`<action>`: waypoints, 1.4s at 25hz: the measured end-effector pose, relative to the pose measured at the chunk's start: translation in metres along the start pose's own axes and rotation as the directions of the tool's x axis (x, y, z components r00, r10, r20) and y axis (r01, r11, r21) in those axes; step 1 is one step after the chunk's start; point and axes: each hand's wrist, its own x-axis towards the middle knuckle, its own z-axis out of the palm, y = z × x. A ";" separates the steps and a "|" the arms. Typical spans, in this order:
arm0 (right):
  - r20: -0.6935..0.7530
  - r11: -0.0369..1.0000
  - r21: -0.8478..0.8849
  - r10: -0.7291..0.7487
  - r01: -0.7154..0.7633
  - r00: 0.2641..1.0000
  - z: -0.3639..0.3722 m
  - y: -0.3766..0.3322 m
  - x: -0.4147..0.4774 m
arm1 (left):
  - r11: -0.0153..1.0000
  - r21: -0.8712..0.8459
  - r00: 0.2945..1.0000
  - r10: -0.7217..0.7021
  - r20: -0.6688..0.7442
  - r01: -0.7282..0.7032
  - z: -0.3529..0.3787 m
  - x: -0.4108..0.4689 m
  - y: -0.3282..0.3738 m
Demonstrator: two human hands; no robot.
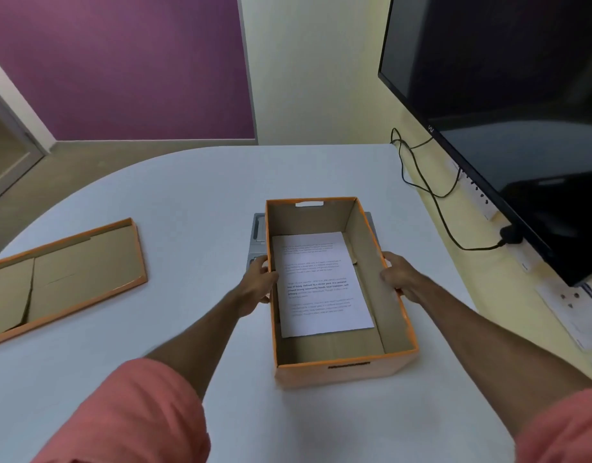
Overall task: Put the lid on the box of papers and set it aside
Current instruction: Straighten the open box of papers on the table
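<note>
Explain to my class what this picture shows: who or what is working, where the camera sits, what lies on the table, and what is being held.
No machine here: a person works with two bare hands. The single picture comes from a camera worn on the head, looking forward and down. The left hand and right hand grip the long sides of an open orange cardboard box on a white table. Printed papers lie flat inside it. The box's lid lies upside down, apart, at the table's left. A grey panel shows from under the box. A dark screen with a cable hangs on the right.
</note>
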 end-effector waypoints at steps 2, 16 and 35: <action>-0.007 1.000 0.011 -0.005 0.005 1.000 0.015 -0.005 -0.021 | 1.000 -0.010 1.000 -0.008 0.006 0.008 -0.016 -0.017 -0.006; -0.036 0.975 0.182 0.135 -0.126 0.990 0.118 -0.017 -0.177 | 0.995 0.099 0.999 0.008 0.038 -0.012 -0.108 -0.132 -0.088; 0.012 0.921 0.327 0.221 -0.213 0.975 0.161 -0.002 -0.194 | 0.996 0.037 0.997 -0.081 -0.012 0.081 -0.107 -0.158 -0.114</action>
